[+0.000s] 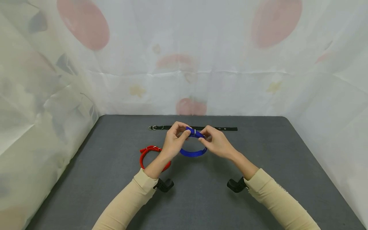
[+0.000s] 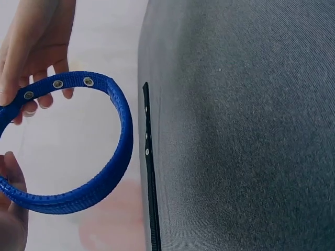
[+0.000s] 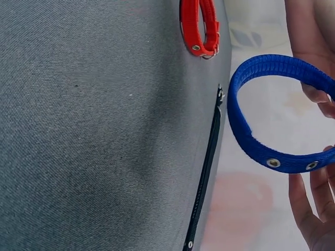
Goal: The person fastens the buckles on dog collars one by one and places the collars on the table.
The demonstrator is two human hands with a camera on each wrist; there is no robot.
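Note:
Both hands hold a blue collar (image 1: 193, 152) looped into a ring above the grey table (image 1: 201, 198). My left hand (image 1: 176, 138) pinches one end near the buckle; my right hand (image 1: 212, 140) pinches the other end beside it. In the left wrist view the blue collar (image 2: 104, 172) shows metal eyelets near the fingers (image 2: 36, 57). The right wrist view shows the blue collar (image 3: 251, 136) with eyelets too, held by fingers (image 3: 314, 219). A red collar (image 1: 148, 155) lies looped on the table by my left wrist. A black collar (image 1: 224, 128) lies flat and straight behind the hands.
Pale printed sheeting (image 1: 184, 64) walls the table on the left, back and right. The red collar (image 3: 201, 26) and black collar (image 3: 207, 162) appear in the right wrist view; the black collar (image 2: 150, 172) also shows in the left wrist view.

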